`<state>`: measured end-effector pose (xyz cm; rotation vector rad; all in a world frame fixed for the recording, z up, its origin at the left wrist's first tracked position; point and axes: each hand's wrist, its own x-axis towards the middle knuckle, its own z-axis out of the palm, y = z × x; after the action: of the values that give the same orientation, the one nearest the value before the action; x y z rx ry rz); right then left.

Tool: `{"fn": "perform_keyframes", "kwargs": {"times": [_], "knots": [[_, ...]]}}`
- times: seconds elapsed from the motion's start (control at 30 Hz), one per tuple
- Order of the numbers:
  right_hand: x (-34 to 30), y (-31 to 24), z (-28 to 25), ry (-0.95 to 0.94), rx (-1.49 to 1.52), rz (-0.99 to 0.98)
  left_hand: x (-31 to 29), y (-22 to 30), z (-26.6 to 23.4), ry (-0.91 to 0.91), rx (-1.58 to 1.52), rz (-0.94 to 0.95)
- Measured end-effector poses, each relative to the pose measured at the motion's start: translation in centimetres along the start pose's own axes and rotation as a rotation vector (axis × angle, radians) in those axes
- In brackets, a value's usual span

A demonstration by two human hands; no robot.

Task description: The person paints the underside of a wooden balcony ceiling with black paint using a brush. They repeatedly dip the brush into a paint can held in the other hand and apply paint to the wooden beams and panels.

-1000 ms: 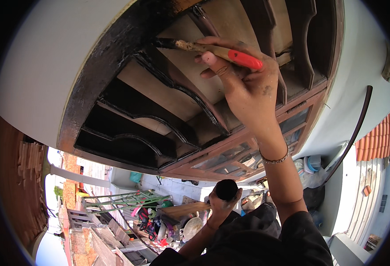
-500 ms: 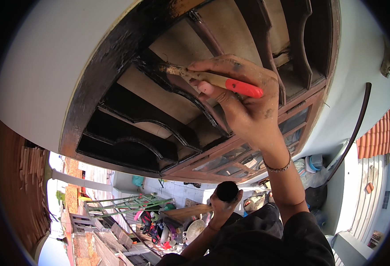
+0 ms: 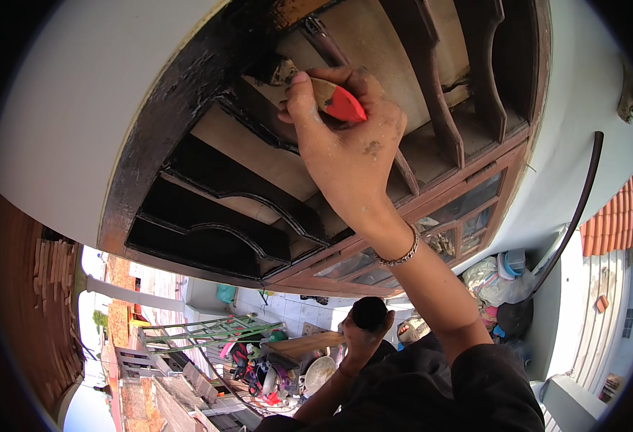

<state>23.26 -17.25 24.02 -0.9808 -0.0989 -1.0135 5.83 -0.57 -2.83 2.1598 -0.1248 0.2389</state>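
My right hand (image 3: 356,155) is closed round a paintbrush (image 3: 342,104) with a wooden handle and red end. Its bristle end meets the glossy black beam of a wooden frame (image 3: 187,93), near the upper end of a slat. Curved slats at the left of the frame, such as one black slat (image 3: 244,196), have a wet-looking dark coat. Those at the right, including a brown slat (image 3: 432,86), look dull brown. Lower down, my left hand (image 3: 362,344) grips a small round container (image 3: 369,312); its inside looks black, and the contents cannot be made out.
Glazed wooden panes (image 3: 450,209) adjoin the frame's lower side. Below lie a green metal ladder (image 3: 208,330), a wooden board (image 3: 306,345), a pale basin (image 3: 320,374) and mixed clutter. Plastic bags (image 3: 489,281) sit at the right, near a dark curved pipe (image 3: 579,209).
My right hand has moved up and left with the paintbrush and turned, bringing the bristles from the slat's end up to the beam. My left hand and the container have stayed nearly still.
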Motion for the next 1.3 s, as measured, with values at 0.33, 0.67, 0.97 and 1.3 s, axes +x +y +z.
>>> {"fn": "perform_keyframes", "kwargs": {"times": [0.33,0.67,0.97,1.3], "knots": [[0.4,-1.4,-2.5,-0.024,0.167,0.21,-0.2,-0.3,0.2,0.0,-0.093,-0.038],[-0.3,-2.4,-2.1,-0.051,0.446,0.379,-0.4,-0.3,0.1,0.015,-0.028,0.002],[-0.5,-2.1,-1.6,-0.029,0.534,0.444,-0.8,-1.0,0.4,0.008,-0.037,-0.074],[0.7,-2.3,-1.1,0.057,0.517,0.468,-0.5,-0.3,0.1,0.028,0.037,0.027]]}}
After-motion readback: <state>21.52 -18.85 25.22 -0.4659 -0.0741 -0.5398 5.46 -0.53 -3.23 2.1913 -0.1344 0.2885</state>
